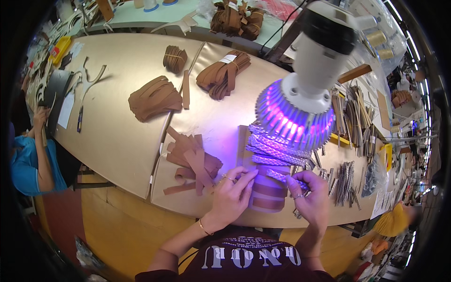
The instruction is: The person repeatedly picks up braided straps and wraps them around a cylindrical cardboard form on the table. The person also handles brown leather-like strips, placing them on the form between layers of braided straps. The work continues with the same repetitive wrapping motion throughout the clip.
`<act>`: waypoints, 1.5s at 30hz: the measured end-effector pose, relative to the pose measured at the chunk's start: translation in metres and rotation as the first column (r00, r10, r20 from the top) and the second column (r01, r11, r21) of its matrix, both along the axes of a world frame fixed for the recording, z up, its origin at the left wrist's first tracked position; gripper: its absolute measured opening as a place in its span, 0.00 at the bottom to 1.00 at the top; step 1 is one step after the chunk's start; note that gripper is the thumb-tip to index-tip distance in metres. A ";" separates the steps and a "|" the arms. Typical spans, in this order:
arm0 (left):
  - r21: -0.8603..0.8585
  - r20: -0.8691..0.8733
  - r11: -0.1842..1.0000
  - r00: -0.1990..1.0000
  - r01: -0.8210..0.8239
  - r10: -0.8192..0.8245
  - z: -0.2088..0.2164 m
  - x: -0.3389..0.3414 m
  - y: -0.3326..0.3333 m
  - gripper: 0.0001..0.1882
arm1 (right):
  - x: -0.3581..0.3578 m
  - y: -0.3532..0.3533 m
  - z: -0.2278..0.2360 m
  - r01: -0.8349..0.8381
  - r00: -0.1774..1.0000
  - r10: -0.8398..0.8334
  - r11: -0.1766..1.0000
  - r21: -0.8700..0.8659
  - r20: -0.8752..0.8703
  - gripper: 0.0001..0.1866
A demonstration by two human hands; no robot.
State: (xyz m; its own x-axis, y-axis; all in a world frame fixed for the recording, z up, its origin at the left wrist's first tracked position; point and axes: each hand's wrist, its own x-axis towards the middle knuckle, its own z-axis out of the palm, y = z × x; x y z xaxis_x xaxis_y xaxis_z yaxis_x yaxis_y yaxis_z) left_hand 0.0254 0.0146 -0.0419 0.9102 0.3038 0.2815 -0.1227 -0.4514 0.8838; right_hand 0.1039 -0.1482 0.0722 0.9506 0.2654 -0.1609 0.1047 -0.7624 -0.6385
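My right hand (311,196) pinches a short braided strip (276,175) between thumb and fingers; part of the strip shows behind the thumb. To its left, my left hand (234,193) has thumb and fingertips pressed together by the strip's other side; whatever they hold is too small to make out. Beneath both hands lies a pale curved board with brown strips (268,203) across it. Farther up, several braided strips (272,151) lie side by side on it. A finned lamp (293,115) glows purple right above them and hides part of the board.
Brown strips (192,162) lie loose left of my hands. Farther off are bundled strips (155,98) and a banded bundle (223,75). Cut braided pieces (345,183) lie at the right. A person in a blue shirt (33,164) sits at the table's left end.
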 end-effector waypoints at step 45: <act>-0.232 0.069 0.971 0.997 0.061 -0.046 -0.026 -0.012 -0.009 0.22 | -0.004 0.052 -0.024 0.179 0.984 -0.178 0.980 -0.083 0.013 0.12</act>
